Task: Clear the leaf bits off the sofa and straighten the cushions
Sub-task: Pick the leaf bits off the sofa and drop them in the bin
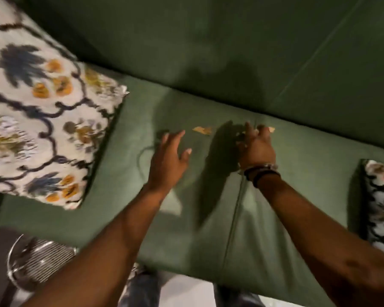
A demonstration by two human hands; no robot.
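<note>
A green sofa (297, 196) fills the view. A dry yellow-brown leaf bit (202, 130) lies on the seat near the backrest. My left hand (169, 160) hovers just left of it, fingers spread, holding nothing. My right hand (256, 147) reaches to the seat's back, fingers bent around another leaf bit (271, 129) that shows at the fingertips. A large floral cushion (38, 107) lies tilted at the left. A second floral cushion (381, 202) sits at the right edge, partly cut off.
A silver ribbed round object (38, 262) stands at the lower left beside the sofa's front edge. A seam (235, 218) runs between the two seat pads. My legs and a pale floor (186, 293) show at the bottom.
</note>
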